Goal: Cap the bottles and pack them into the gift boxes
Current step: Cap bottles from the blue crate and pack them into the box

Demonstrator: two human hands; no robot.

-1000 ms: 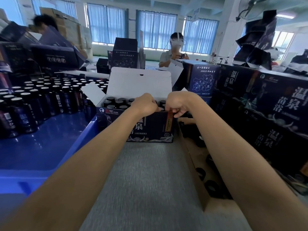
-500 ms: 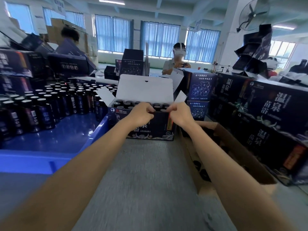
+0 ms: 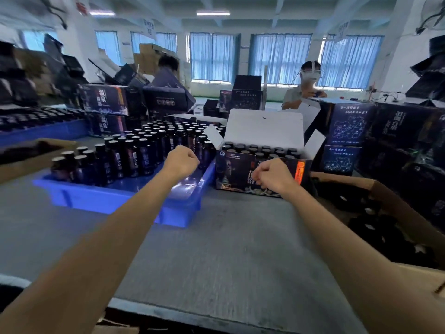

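Two hands show curled fingers. The left hand (image 3: 181, 161) hangs mid-frame above the right end of the blue plastic tray (image 3: 108, 200) of dark capped bottles (image 3: 131, 154), gripping nothing visible. The right hand (image 3: 272, 175) lies before the front of the open dark printed gift box (image 3: 234, 172), centre-right; whether it pinches anything I cannot tell. The box looks full, so folding down its white lid flap (image 3: 265, 126) likely comes next.

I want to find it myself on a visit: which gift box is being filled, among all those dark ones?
Start at the grey table and find the blue tray of bottles on it. Just right of the tray stands the gift box. Unlike the closed dark boxes stacked to its right, its white lid stands open above rows of bottle caps.
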